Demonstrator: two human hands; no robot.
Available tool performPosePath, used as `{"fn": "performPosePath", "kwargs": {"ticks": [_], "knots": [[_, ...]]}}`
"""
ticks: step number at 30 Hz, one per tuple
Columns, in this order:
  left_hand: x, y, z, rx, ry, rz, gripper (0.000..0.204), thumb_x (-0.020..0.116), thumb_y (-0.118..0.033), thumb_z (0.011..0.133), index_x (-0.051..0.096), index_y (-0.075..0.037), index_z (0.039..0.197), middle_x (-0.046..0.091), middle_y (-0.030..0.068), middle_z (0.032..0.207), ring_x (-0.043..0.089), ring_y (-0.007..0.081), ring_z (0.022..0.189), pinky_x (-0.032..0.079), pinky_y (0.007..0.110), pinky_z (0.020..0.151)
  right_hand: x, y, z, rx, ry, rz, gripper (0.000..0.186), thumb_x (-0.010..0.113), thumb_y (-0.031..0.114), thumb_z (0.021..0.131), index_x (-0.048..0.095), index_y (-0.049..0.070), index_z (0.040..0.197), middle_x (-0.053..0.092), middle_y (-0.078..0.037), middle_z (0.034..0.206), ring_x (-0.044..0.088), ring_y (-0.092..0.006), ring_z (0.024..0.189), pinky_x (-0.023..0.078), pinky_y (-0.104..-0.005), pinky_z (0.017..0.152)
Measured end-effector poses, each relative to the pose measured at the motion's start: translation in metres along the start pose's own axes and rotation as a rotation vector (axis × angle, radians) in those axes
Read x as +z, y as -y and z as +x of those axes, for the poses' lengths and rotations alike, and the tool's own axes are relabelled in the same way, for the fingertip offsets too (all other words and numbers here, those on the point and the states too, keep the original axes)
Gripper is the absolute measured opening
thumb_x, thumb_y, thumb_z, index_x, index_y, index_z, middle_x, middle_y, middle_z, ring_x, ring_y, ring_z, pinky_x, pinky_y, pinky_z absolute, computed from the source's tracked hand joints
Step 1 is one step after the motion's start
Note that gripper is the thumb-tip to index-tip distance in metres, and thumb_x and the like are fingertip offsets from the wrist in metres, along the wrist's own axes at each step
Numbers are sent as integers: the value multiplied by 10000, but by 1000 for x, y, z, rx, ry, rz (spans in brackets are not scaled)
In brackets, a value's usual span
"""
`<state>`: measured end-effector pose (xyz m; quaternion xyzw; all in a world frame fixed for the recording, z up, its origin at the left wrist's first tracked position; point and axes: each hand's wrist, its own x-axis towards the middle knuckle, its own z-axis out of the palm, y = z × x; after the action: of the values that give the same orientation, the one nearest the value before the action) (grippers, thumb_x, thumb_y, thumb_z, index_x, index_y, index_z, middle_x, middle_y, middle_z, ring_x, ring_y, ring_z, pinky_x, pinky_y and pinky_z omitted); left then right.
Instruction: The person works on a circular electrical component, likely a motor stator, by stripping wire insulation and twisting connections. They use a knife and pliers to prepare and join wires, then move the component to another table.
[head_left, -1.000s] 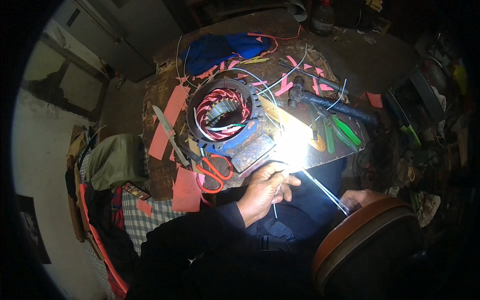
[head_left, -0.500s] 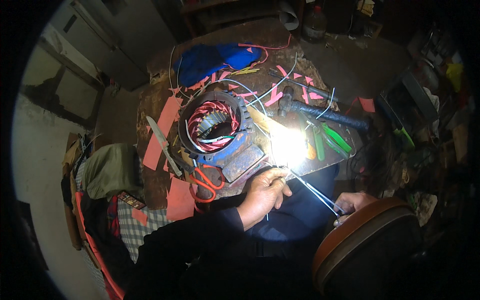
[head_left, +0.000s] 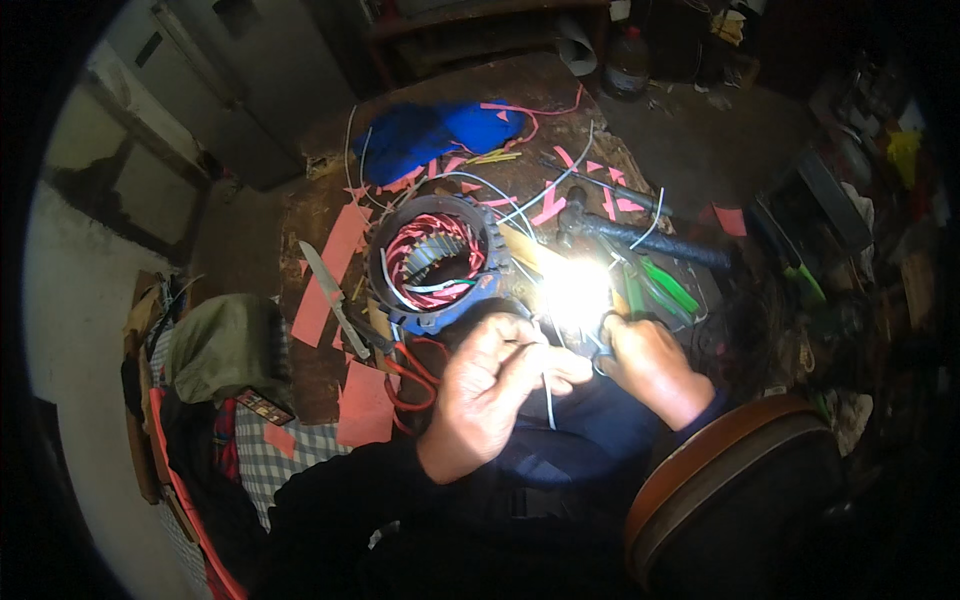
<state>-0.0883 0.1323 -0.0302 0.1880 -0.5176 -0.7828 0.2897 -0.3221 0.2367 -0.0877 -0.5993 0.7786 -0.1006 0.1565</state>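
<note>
My left hand [head_left: 490,385] is closed in a pinch on a thin white cord [head_left: 549,402], whose loose end hangs down over my lap. Close by to the right, my right hand [head_left: 655,365] has its fingers curled around a small pale loop of what looks like the same cord. Glare from a bright light hides part of the cord between the two hands. Just beyond my left hand stands a motor stator [head_left: 432,318] in a blue housing, with red-wrapped windings inside. More white wires [head_left: 505,190] arch up behind it.
Left of the stator lie a knife [head_left: 335,295], orange-handled scissors [head_left: 415,378] and pink paper sheets [head_left: 365,405]. A hammer [head_left: 650,238] and green-handled pliers [head_left: 668,288] are on the right. A blue cloth [head_left: 430,135] and pink scraps cover the far side. A round brown-rimmed object [head_left: 725,440] stands near my right forearm.
My right hand has come up and left, close to my left hand. The cord stretched between them has drawn in. The left hand has shifted slightly left and up.
</note>
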Motion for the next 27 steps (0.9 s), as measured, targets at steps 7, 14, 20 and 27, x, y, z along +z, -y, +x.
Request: {"fn": "performPosePath", "kwargs": {"ticks": [7, 14, 20, 27], "knots": [[-13, -29, -22, 136, -42, -11, 134, 648, 42, 1122, 633, 1, 1249, 818, 178, 1275, 765, 217, 1201, 579, 337, 1049, -30, 28, -7, -66, 176, 914, 345, 851, 176, 995, 765, 24, 1293, 774, -87, 905, 721, -128, 737, 580, -314, 696], [-20, -15, -16, 260, 80, 30, 166, 680, 59, 1076, 729, 23, 1230, 799, 180, 1279, 731, 280, 1327, 563, 411, 1150, -33, 71, -30, -409, 104, 779, 347, 821, 276, 950, 785, 20, 1182, 753, -216, 1125, 783, -389, 1050, 632, -416, 882], [-58, -69, 15, 490, -127, 70, 162, 768, 60, 1013, 764, 38, 1174, 819, 161, 1208, 799, 228, 1114, 634, 354, 978, -63, 63, -34, -134, 271, 874, 178, 790, 127, 1014, 761, -22, 1105, 795, -169, 1076, 810, -282, 979, 639, -365, 877], [-95, -115, 78, 608, 173, 1390, 321, 837, -241, 963, 795, -78, 1237, 807, 136, 1157, 765, 356, 1000, 629, 449, 886, -86, 74, -29, -101, -66, 1413, 356, 692, -71, 1044, 598, -50, 1387, 752, -154, 1001, 749, -195, 877, 631, -345, 846]]}}
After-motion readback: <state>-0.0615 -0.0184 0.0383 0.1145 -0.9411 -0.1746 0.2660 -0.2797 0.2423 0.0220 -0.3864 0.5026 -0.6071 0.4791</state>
